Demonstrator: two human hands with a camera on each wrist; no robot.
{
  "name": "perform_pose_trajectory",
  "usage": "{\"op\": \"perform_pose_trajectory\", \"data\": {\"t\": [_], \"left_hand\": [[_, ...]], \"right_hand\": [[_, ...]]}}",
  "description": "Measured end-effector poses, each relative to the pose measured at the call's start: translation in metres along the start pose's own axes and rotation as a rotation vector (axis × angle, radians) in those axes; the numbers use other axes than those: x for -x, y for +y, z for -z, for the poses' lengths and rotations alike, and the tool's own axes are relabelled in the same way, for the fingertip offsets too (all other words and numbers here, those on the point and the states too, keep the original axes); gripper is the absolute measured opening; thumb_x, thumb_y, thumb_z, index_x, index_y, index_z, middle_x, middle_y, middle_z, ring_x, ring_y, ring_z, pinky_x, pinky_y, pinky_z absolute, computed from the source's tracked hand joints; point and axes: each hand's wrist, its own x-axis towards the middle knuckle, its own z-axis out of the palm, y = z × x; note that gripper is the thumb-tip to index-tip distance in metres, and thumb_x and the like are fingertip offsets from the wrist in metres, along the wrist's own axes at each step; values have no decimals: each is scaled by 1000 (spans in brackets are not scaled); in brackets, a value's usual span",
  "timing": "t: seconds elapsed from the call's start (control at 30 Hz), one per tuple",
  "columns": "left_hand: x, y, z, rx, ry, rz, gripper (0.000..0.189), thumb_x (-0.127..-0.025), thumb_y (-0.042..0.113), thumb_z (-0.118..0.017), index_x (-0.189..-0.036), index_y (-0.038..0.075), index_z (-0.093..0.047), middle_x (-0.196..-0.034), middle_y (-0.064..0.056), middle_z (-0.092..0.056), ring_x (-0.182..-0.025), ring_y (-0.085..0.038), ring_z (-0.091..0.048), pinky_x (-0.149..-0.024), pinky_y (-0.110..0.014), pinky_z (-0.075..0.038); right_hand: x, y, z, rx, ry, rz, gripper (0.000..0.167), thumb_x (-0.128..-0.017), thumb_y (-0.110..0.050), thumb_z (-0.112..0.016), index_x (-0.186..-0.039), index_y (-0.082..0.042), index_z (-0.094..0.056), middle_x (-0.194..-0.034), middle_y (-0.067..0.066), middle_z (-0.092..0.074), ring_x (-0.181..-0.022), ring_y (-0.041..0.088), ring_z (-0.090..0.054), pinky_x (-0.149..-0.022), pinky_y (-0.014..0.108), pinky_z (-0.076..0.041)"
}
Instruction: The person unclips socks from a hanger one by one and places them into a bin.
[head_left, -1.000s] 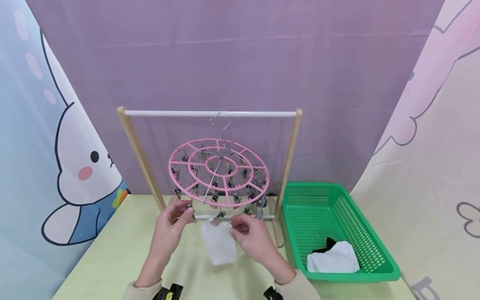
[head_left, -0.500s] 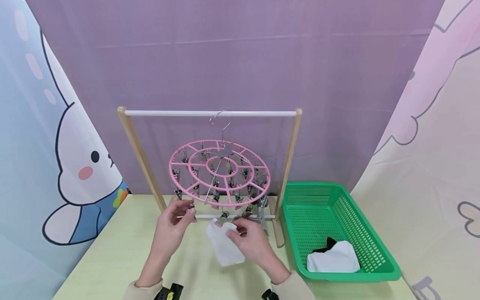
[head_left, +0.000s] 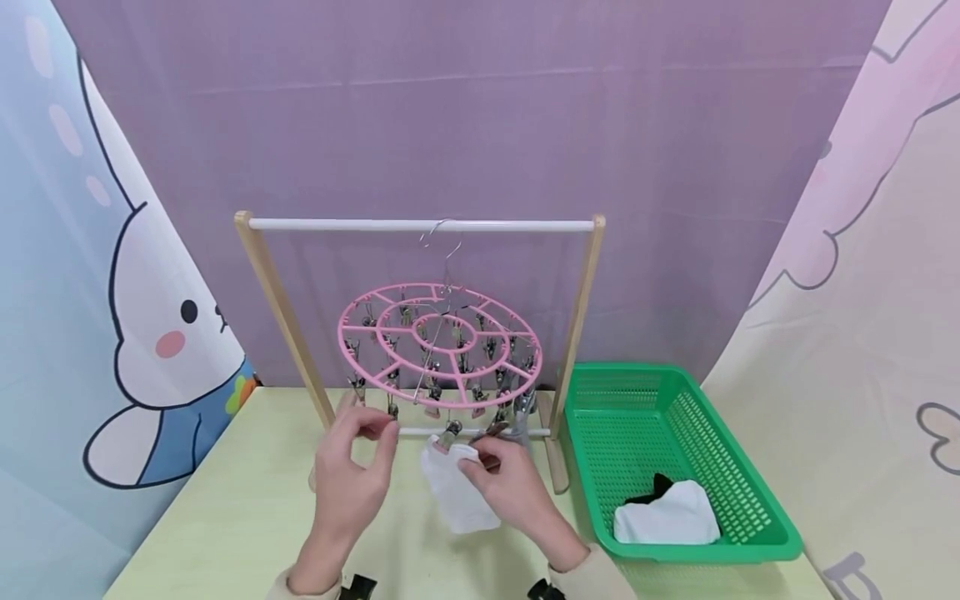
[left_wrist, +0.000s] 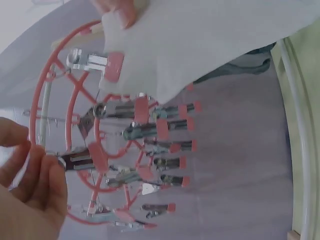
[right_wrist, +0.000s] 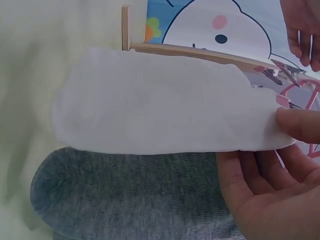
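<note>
Currently, we see the right hand [head_left: 517, 486] pinching the white sock [head_left: 457, 498] by its edge, one corner at the pink tip of a clip [head_left: 453, 428]. The left hand [head_left: 351, 477] bends its fingers loosely, thumb close to forefinger, just beside another clip [head_left: 393, 407]; we cannot tell whether they touch it. Above hangs the pink hanger [head_left: 341, 335], hooked on a rack [head_left: 337, 225] before a purple curtain [head_left: 480, 125].

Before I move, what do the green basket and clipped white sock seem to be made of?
Green basket: probably moulded plastic, smooth, judging by even rim and regular perforations. Clipped white sock: likely fabric, matte, showing wavy edges without shine.
</note>
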Motion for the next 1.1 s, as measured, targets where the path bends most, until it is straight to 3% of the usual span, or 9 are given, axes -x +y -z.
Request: {"op": "perform_pose_trajectory", "data": {"t": [0.13, 0.23, 0.4, 0.53, 0.63, 0.87, 1.1], "left_hand": [[2, 1, -8, 33, -109, -40, 22, -85, -10, -71, -103, 3, -70, -93, -7, -69, -83, -17, -64, -80, -16, -51], [2, 2, -14, 23, -192, -11, 23, -87, -5, -73, -109, 3, -69, -102, -6, -71, -90, -20, -67, -82, -22, -54], [3, 3, -18, 45, -370, 185, 33, -95, 12, -72, -127, 3, -66, -118, -5, -70, -103, -21, -67, -90, -35, -56], [3, 0, -21, 107, -469, 306, 42, -98, 19, -69, -137, 6, -61, -118, -4, -69, -104, -21, -66, -93, -37, -56], [2, -2, -23, 137, -490, 346, 40, -97, 19, -70, -135, 4, -62, -109, -1, -69, -99, -18, -66, -91, -35, -56], [1, -2, -25, 168, -479, 425, 20, -96, 18, -72, -111, 5, -69, -93, 2, -65, -86, -12, -62, -82, -29, -55], [0, 0, -26, 207, -489, 473, 23, -97, 19, -70, -112, 2, -68, -89, -3, -64, -75, -13, -62, -72, -28, -54]], "right_hand": [[0, -3, 4, 9, -2, 10, 13, -94, -15, -72, -99, -3, -73, -84, 0, -66, -76, 11, -62, -69, 25, -55], [0, -5, 6, 10, -11, 19, 11, -95, -14, -71, -97, -4, -73, -84, -1, -66, -75, 11, -61, -69, 25, -54], [1, -7, 8, 6, -41, 20, 8, -97, -14, -68, -97, -7, -73, -82, -4, -64, -73, 8, -59, -67, 25, -52], [3, -7, 9, -5, -54, 22, 8, -98, -13, -66, -97, -8, -73, -82, -4, -65, -72, 8, -59, -66, 25, -52], [4, -8, 9, -7, -61, 25, 8, -98, -13, -67, -96, -8, -72, -81, -4, -65, -71, 7, -59, -64, 25, -52], [6, -10, 8, -14, -80, 17, 9, -98, -15, -67, -96, -8, -72, -81, -5, -64, -70, 8, -58, -64, 24, -51], [7, -12, 8, -22, -92, 21, 9, -98, -15, -67, -95, -8, -72, -80, -5, -64, -70, 6, -59, -64, 25, -52]]}}
